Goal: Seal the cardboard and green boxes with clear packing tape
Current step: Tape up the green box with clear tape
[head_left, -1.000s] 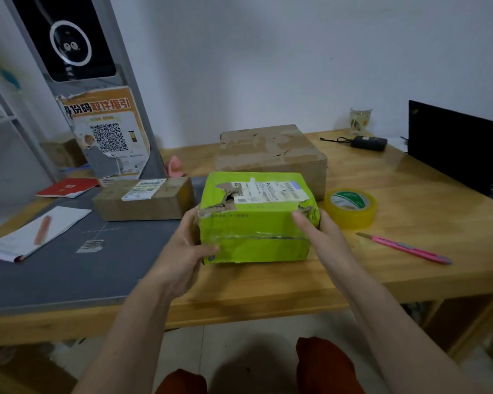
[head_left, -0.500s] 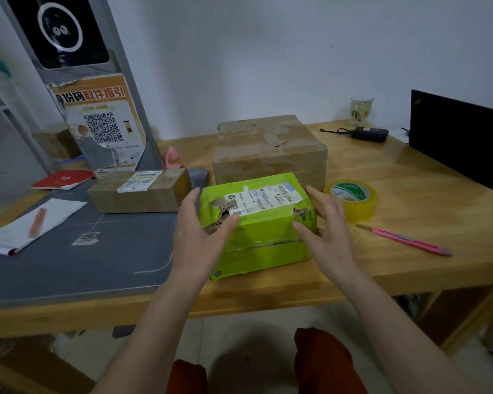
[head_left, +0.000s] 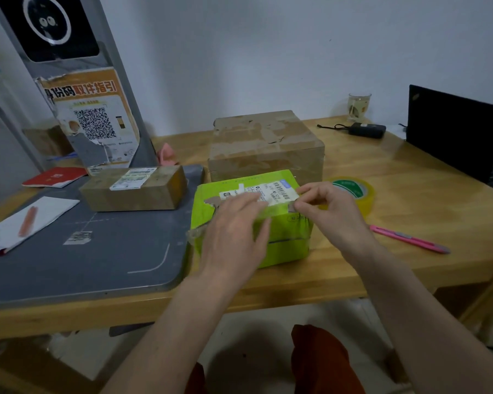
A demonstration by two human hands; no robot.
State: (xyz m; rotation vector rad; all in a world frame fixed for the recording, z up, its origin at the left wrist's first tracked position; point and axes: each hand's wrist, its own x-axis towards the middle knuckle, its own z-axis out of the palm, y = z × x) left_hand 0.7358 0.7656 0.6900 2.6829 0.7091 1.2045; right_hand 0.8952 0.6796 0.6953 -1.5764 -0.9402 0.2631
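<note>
Head view: the green box (head_left: 282, 237) sits at centre frame on the wooden table (head_left: 410, 200), at its near edge. It is lime green with torn patches and a white shipping label on top. Its long axis runs left to right across the frame. The left hand (head_left: 234, 234) rests flat on the lid, fingers straight. The right hand (head_left: 330, 206) pinches something at the box's right top edge; what it pinches cannot be told. The tape roll (head_left: 353, 191) lies just right of the box, and the cardboard box (head_left: 265, 146) stands directly behind it.
</note>
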